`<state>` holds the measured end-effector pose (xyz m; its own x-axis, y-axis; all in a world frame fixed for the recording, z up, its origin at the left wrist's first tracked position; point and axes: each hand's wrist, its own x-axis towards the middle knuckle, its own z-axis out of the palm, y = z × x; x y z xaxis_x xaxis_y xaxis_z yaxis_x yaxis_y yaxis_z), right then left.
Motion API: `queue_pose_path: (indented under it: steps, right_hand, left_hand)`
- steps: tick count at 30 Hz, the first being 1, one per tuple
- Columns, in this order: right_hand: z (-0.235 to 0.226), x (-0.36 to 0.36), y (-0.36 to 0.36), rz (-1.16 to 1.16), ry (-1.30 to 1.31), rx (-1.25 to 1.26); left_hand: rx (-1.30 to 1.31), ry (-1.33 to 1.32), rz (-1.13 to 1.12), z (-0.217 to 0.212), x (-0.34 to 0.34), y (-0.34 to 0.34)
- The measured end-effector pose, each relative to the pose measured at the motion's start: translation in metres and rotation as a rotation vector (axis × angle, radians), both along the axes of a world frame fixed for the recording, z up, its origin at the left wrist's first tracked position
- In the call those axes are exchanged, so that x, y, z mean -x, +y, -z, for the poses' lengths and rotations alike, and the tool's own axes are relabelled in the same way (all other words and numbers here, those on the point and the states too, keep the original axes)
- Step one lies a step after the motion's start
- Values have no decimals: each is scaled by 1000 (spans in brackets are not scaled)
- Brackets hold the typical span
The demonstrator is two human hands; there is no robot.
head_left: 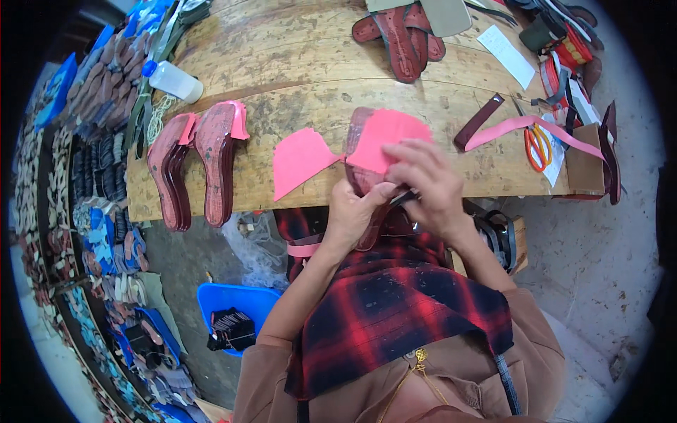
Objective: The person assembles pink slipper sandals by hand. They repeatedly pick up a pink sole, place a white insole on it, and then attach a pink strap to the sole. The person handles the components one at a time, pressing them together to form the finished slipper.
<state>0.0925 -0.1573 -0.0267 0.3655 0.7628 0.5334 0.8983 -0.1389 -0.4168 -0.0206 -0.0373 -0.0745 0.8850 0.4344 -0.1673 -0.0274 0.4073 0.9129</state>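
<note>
My left hand [347,213] grips a dark red sandal sole [358,121] at the table's near edge, its thumb across the top. A bright pink piece [391,128] lies over the sole's far part. My right hand [431,185] bends over that piece, fingers curled and slightly blurred. Below these fingers shows a slim dark thing [403,198], too hidden to name. Just left, a second pink piece [302,158] lies flat on the wooden table [282,84]. Further left, two stacks of soles, one [169,180] beside the other [216,169], carry pink pieces at their far ends.
A white bottle with a blue cap [173,81] lies at the back left. Several soles [402,46] rest at the far side. Orange-handled scissors [539,149] and a pink strip [504,130] lie right. A blue bin [218,299] stands on the floor, left of my lap.
</note>
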Motion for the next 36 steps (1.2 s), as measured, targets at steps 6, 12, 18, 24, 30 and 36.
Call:
queue_pose_path:
  steps: [6,12,18,24,30,36]
  right_hand:
    - [11,-4,-8,406,838,-352]
    - [27,9,-2,69,1702,-423]
    - [10,-11,-7,-13,1736,-195]
    - [2,-13,-9,-84,1800,-111]
    - [7,-12,-7,-58,1797,-136]
    - [18,-16,-6,26,1753,-164]
  left_hand:
    - [142,27,-62,-9,16,6]
    - [234,1,-354,6,29,10]
    - [161,-5,-144,-25,53,24]
    - [227,196,136,-36,36,15]
    - [229,181,152,-26,35,17]
    - [299,15,63,-22,45,20]
